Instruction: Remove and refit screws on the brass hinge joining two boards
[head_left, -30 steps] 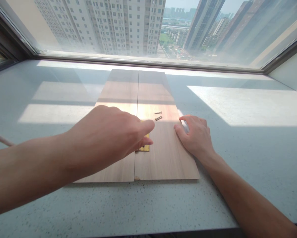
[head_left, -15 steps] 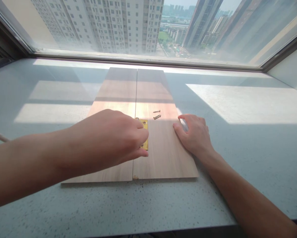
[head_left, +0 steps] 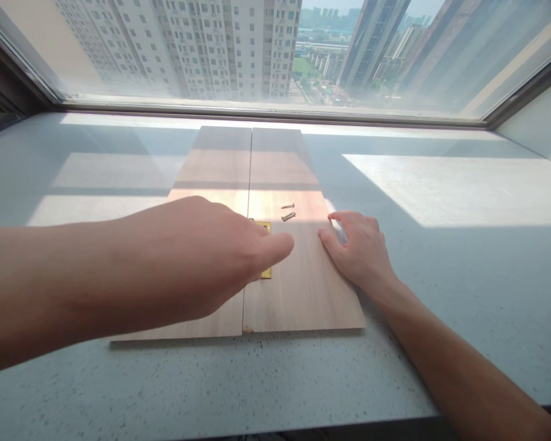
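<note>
Two pale wooden boards lie flat side by side, the left board (head_left: 211, 171) and the right board (head_left: 303, 288), with a thin seam between them. A brass hinge (head_left: 266, 271) sits at the seam, mostly covered by my left hand (head_left: 229, 257). That hand is curled palm down over the hinge with its thumb stretched to the right; the other fingers and anything inside them are hidden. My right hand (head_left: 360, 248) rests at the right board's outer edge, thumb and forefinger apart and touching it. Several small screws (head_left: 288, 216) lie on the right board between the hands.
The boards lie on a speckled white sill (head_left: 187, 386) with bright sun patches. Behind them runs the window frame (head_left: 275, 116), with tall buildings outside. A side wall (head_left: 537, 116) stands at the right. The sill's front edge is near the bottom.
My left hand has rolled over the hinge, and its thumb now points out to the right instead of being tucked down. My right hand stays at the board's edge.
</note>
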Action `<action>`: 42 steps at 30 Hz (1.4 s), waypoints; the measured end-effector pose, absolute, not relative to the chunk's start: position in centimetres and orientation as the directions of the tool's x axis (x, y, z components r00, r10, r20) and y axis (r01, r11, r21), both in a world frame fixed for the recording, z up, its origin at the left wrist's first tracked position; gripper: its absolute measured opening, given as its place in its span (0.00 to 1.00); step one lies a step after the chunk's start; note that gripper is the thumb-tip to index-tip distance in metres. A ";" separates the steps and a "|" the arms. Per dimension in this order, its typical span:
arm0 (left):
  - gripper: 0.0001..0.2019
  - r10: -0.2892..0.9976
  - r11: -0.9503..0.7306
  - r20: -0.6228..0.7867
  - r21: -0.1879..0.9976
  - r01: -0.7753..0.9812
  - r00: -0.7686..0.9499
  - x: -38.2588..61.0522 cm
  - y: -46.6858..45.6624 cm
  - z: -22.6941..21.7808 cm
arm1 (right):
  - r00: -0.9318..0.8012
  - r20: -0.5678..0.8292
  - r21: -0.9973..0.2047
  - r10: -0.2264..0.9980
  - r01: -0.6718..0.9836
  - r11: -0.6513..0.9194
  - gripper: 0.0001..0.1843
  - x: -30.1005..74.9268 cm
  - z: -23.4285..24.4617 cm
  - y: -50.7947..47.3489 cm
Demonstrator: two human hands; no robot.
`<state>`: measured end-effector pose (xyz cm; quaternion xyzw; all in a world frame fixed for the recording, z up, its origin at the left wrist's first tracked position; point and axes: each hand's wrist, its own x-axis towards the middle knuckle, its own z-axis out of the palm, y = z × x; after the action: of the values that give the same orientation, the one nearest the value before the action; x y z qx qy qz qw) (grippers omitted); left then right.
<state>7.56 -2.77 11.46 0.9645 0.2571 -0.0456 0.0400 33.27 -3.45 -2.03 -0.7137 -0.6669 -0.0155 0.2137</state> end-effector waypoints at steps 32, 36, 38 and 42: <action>0.27 0.546 -0.829 0.062 -0.102 0.549 0.836 7.0 -2.0 10.5 | -0.036 0.481 -0.332 0.876 0.917 0.220 0.12 30.6 0.0 -5.3; 0.16 0.562 -0.821 0.126 -0.036 0.569 0.818 7.3 -2.2 9.9 | -0.262 0.403 -0.401 0.877 0.810 0.427 0.11 26.9 0.8 -6.4; 0.07 0.540 -0.839 0.147 0.013 0.544 0.829 7.4 -2.4 9.5 | -0.292 0.364 -0.408 0.885 0.804 0.433 0.10 25.4 0.6 -6.6; 0.13 0.499 -0.859 0.253 0.021 0.511 0.829 7.5 -2.9 8.4 | -0.283 0.387 -0.412 0.878 0.798 0.439 0.12 24.1 -0.3 -6.6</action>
<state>7.47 -2.92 8.43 0.9559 0.2644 0.1258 -0.0238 24.09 -6.64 -0.28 -0.5251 -0.7979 0.0690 0.2878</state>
